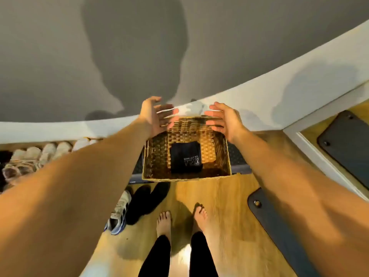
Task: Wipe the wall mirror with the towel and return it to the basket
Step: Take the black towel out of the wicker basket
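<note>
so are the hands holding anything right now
Nothing is held: the left hand and right hand are open above the basket; the folded towel lies inside.

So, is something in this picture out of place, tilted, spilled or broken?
Nothing stands out. The dark folded towel lies flat in the woven basket, which sits upright on the floor. Both the left hand and the right hand are open over its far rim. Shoes line the left side.

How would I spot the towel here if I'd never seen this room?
Find the woven basket on the floor against the grey wall, between the two outstretched hands. On its bottom lies the towel: a folded black square with a small white logo, the only thing in the basket.
</note>
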Demonstrator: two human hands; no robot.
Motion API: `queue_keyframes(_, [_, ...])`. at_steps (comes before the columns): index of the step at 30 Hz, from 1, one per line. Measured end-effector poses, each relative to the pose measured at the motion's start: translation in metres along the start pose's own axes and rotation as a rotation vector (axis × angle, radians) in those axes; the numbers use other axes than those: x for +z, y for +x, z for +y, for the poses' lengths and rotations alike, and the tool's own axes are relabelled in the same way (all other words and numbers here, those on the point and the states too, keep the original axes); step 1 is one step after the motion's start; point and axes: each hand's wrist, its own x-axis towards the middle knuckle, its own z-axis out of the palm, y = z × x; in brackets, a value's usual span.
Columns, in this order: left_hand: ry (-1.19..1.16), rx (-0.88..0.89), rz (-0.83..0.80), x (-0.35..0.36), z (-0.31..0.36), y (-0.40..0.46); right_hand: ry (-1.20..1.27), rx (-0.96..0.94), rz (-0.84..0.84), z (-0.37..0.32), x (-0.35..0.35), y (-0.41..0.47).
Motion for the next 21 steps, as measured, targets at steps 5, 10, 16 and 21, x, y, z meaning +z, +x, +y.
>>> queue_keyframes(5, [0.137,-0.137,0.128,-0.018,-0.076,0.108,-0.033,0.136,0.017,0.100,0.005,0.099])
queue_keyframes(10, [0.250,-0.210,0.215,-0.046,-0.144,0.196,-0.074,0.234,0.023,0.191,0.003,0.171])
queue_keyframes(16, [0.361,-0.277,0.314,-0.059,-0.210,0.271,-0.197,0.242,-0.012,0.267,0.016,0.224])
queue_keyframes(21, [0.578,-0.334,0.337,-0.063,-0.248,0.303,-0.276,0.258,-0.022,0.313,0.034,0.258])
